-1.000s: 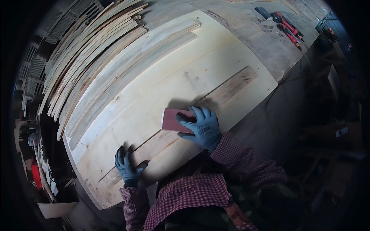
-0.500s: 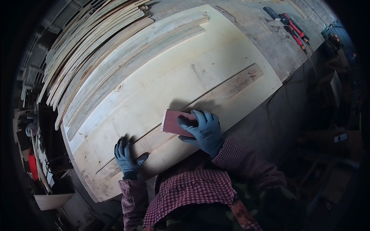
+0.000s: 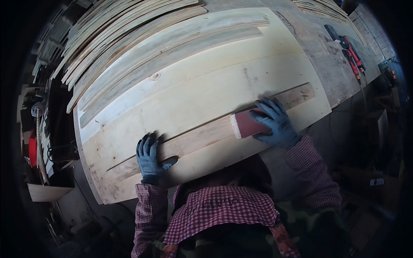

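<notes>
A long narrow wooden board (image 3: 202, 140) lies slantwise across a pale plywood sheet (image 3: 172, 103), near its front edge. My left hand (image 3: 151, 158), in a blue-grey work glove, rests on the board's left part with fingers spread and holds nothing. In the same kind of glove, my right hand (image 3: 275, 124) is closed round a sanding block (image 3: 247, 124) faced with dark red sandpaper. The block sits on the right half of the board, its pale end toward the left. Part of the block is hidden under my fingers.
Two greyish boards (image 3: 180, 56) lie along the sheet's far side. Beyond them is a stack of wooden strips (image 3: 124, 32). Red-and-black power tools (image 3: 352, 56) lie at the far right, with more strips (image 3: 322, 8) behind. An open box (image 3: 49, 192) stands at left.
My right hand has slid the sanding block along the board toward its right end. My left hand stays on the left part of the board. The whole view has shifted somewhat.
</notes>
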Demonstrator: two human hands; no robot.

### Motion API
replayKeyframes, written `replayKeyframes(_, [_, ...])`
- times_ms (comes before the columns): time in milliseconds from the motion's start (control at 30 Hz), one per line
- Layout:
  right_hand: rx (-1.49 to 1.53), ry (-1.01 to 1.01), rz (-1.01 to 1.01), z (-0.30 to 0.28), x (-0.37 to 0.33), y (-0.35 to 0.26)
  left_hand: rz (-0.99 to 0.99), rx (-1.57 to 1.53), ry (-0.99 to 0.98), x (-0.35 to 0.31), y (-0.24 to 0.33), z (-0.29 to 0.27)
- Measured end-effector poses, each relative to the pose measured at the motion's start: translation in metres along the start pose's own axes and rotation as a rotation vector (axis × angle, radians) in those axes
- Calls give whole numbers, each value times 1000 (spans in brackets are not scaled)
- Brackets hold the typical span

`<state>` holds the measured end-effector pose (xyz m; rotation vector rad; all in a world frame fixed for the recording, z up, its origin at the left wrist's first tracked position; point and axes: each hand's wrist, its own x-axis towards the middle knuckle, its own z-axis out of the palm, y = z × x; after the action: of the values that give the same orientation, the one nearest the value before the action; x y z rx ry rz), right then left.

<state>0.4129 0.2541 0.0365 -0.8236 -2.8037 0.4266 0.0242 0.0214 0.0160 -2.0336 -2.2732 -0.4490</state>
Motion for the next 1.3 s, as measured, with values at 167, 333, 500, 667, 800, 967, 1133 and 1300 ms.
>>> replayKeyframes(167, [41,19,-193,72,68,-145,82,-81,69,-4,-18,11])
replayKeyframes(333, [-119,225,148,46,50,-63,94,-78,93,-6,-19,11])
replayKeyframes(500, [-355,145,1113,-23,-28,114,28,-79,65,-2,-9,6])
replayKeyframes(667, [-384,408,909,22,10,32,-35,-87,54,-1,-2,5])
replayKeyframes(800, [-175,425,292,67,31,-109,9,-141,52,2,-7,16])
replayKeyframes(967, [-243,443,459,35,17,-27,57,-105,108,-5,-11,15])
replayKeyframes(1133, [-256,65,1438,-42,-31,156,53,111,73,10,3,4])
replayKeyframes(1300, [-76,60,1586,-70,-16,154,142,53,5,10,-3,7])
